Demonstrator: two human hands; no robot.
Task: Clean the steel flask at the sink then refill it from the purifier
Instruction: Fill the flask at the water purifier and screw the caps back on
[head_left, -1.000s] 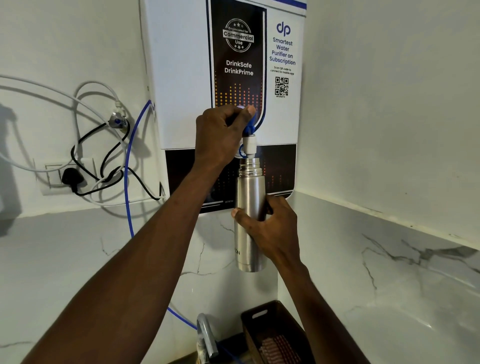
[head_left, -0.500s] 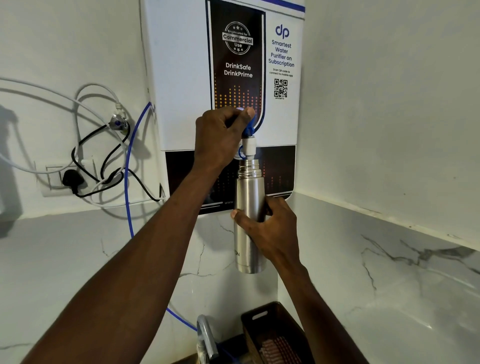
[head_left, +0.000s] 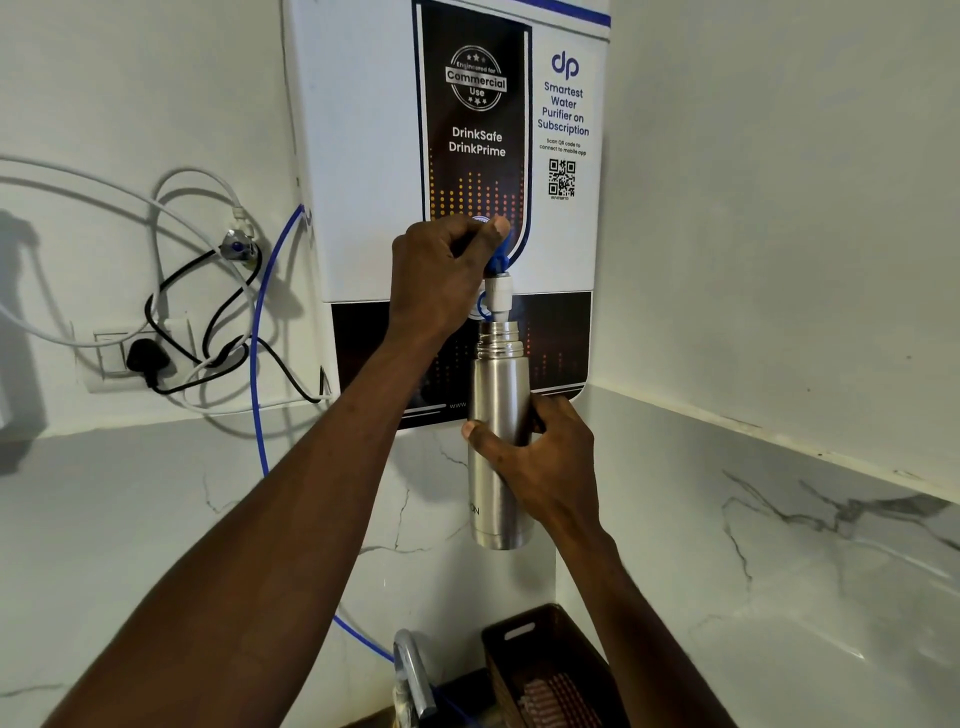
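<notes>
Head cam is looking straight at the wall-mounted water purifier (head_left: 363, 156) – white box with a black "DrinkSafe DrinkPrime" panel and a QR code on the right. Right hand (head_left: 540, 467) is wrapped around the middle of the steel flask (head_left: 498, 384), holding it upright in the air with its open threaded mouth right under the white spout of the blue tap (head_left: 500, 270). Left hand (head_left: 441, 275) is up on that tap, fingers curled over it and the thumb pressing on the blue lever on top. Can't tell whether water is actually running

Off to the left a blue tube (head_left: 257, 332) runs down the wall from the purifier's side, next to a tangle of black and white cables (head_left: 208, 312) and a black plug (head_left: 145, 358) in a wall socket. Marble backsplash below – and at the bottom edge you can just see a chrome faucet (head_left: 413, 670) beside a dark brown basket (head_left: 519, 654)
</notes>
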